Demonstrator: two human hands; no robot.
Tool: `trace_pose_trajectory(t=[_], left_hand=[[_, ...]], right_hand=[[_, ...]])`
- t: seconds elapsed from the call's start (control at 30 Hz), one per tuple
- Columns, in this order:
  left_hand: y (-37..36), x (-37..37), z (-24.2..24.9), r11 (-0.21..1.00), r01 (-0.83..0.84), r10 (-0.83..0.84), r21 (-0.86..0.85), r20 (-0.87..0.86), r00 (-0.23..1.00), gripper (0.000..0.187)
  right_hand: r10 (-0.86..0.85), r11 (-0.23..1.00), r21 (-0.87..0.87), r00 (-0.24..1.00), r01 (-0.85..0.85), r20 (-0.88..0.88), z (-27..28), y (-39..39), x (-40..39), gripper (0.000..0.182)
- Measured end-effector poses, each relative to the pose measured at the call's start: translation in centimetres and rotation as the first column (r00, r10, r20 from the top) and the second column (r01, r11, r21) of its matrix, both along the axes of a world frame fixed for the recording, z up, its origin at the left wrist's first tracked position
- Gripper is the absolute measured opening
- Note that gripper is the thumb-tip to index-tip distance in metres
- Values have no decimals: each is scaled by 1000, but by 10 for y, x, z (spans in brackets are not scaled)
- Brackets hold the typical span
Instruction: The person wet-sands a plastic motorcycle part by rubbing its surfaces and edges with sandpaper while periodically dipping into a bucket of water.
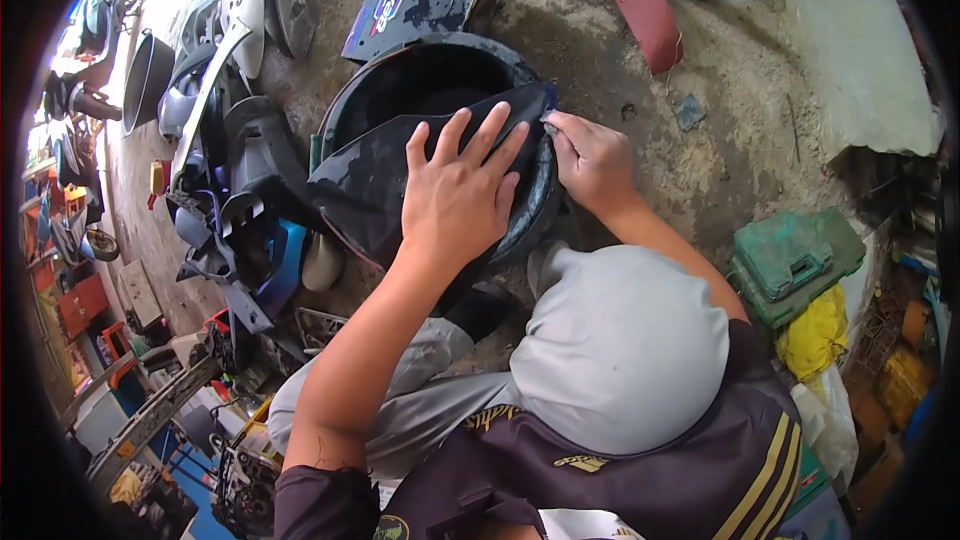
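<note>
– Where is the dark, glossy, wet, leaf-shaped panel (365,175) to be found?

– It is laid slantwise across the round black tub (536,202), and the nearer part of the mouth is covered by it.

– And its long axis?

– That is run from the lower left to the upper right of the view. The narrow tip is pointed left, past the tub's rim; the other end, edged in blue, is pointed up and right, away from the seated person.

– How are the hands placed?

– The left hand (455,185) is laid on the panel's upper face, its fingers spread apart. The right hand (595,160) is curled, with thumb and forefinger clamped on the panel's right edge, just below the blue.

– What is seen nearby?

– Just beyond the tub, a wet, dark, box-shaped piece with printed lettering (430,5) is set. Well apart, to the right, a scuffed green plastic case (785,260) is placed above a crumpled yellow bag (815,335).
</note>
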State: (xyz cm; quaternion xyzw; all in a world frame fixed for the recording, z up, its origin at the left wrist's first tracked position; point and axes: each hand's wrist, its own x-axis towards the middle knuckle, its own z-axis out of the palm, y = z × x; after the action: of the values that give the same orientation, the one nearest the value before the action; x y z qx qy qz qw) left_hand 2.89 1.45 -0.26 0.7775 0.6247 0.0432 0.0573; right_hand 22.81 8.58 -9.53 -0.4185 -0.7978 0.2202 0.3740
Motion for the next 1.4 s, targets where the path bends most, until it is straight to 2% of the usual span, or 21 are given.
trace_pose_trajectory(t=[0.13,0.23,0.27,0.37,0.4,0.53,0.63,0.77,0.83,0.9,1.1,1.2,1.3,1.4], left_hand=[[-7,1,-3,1000,10,-10,-13,-5,1000,56],[-1,-1,-1,1000,-1,1,0,2,1000,56],[-2,-1,-1,1000,-4,4,4,0,1000,55],[-6,-1,-2,1000,-2,2,-14,-3,1000,55],[-5,0,-2,1000,-5,5,-12,-2,1000,55],[-4,-1,-2,1000,-8,8,-11,0,1000,56],[-4,0,-3,1000,-11,11,-9,2,1000,55],[-4,0,-2,1000,-9,9,-17,1,1000,55],[-4,0,-2,1000,-15,15,-18,1,1000,55],[-2,-1,-2,1000,-12,12,-17,4,1000,55],[-3,-1,-2,1000,-13,13,-21,1,1000,55],[-5,0,-2,1000,-17,17,-20,8,1000,56],[-3,0,-2,1000,-13,13,-16,10,1000,56],[-5,0,-3,1000,-19,19,-16,10,1000,56]], right_hand=[[-77,995,-56,997,76,-9,-3,18,-6,14],[-26,1000,0,999,26,-45,-3,2,-5,14],[-78,996,-43,996,76,-32,-9,9,-5,16],[-76,996,-51,994,72,-77,-4,13,-10,16],[-18,1000,-7,999,18,-46,0,5,-10,16],[-155,988,-20,987,154,-46,-10,22,-8,16],[-32,999,-7,999,32,-38,1,6,-11,16],[-121,993,-12,992,120,-36,-5,18,-7,17],[-25,1000,16,997,27,-68,-3,4,-14,17],[-93,996,-22,994,92,-49,-5,19,-10,16],[-87,995,-59,996,86,-11,0,17,-11,14],[-69,997,-43,995,67,-71,-3,20,-12,14],[-100,993,-65,995,99,-20,1,14,-14,11],[-51,997,-65,998,49,-23,2,10,-14,14]])
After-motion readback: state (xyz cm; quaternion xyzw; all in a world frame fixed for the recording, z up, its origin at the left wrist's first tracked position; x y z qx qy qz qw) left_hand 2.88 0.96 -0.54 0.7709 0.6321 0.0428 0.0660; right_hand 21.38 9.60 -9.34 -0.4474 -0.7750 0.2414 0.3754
